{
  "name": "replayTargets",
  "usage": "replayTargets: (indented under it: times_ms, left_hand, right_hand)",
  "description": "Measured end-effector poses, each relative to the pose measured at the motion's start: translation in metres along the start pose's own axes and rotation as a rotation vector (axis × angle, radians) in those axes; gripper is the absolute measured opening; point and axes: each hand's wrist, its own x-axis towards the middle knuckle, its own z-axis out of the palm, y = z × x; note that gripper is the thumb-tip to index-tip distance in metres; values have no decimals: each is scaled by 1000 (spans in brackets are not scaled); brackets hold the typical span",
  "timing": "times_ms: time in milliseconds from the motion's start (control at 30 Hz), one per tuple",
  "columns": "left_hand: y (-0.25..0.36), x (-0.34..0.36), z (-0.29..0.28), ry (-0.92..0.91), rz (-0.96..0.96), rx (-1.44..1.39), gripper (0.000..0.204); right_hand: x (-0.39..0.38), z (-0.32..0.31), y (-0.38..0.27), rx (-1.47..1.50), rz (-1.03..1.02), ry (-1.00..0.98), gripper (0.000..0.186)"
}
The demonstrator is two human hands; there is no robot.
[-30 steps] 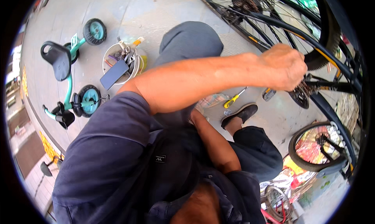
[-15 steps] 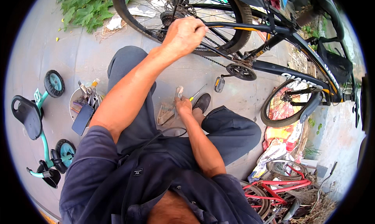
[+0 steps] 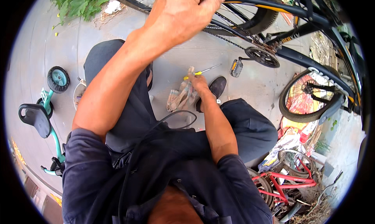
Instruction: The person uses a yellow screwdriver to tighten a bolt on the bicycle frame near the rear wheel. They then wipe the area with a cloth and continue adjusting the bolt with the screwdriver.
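The left hand (image 3: pixel 181 13) is raised toward the black bike (image 3: pixel 297 32), its fingers curled together near the rear wheel (image 3: pixel 242 24) and the frame tube; whether it grips anything there cannot be told, since the back of the hand hides the palm. The right hand (image 3: pixel 199 83) is down at the pavement (image 3: pixel 242 67), fingers closed around the yellow handle of a screwdriver (image 3: pixel 203 71), whose metal shaft points up and right toward a pedal (image 3: pixel 235 67). That hand also lies against a crumpled rag (image 3: pixel 179 99) on the ground, just beside a dark shoe (image 3: pixel 215 89). The chain (image 3: pixel 230 40) runs from the wheel down to the chainring (image 3: pixel 261 57), which sits just right of the pedal. Left of the person's knees stands a teal kids' trike (image 3: pixel 47 114) with a black seat and 2 small wheels in view, and a round container (image 3: pixel 78 95) shows partly behind the left arm. At right, a loose tyre (image 3: pixel 308 95) leans near the bike, and lower down a red frame (image 3: pixel 289 181) lies among scrap and wrappers. Green weeds (image 3: pixel 78 3) grow at the top left.
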Motion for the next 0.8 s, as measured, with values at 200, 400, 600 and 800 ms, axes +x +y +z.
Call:
replayTargets:
  times_ms: [200,400,600,800]
  left_hand:
    - [-9,-21,-14,44,18,112,13]
    - [-6,-19,-16,-20,-22,10,3]
    - [-11,-24,-17,-40,-71,-24,4]
    - [-4,-21,-11,-73,-85,-25,5]
  right_hand:
    - [55,-7,3,620,361,160,52]
    - [99,20,25,477,396,305,50]
    - [113,28,44,495,323,290,40]
    - [93,0,45,294,85,644,31]
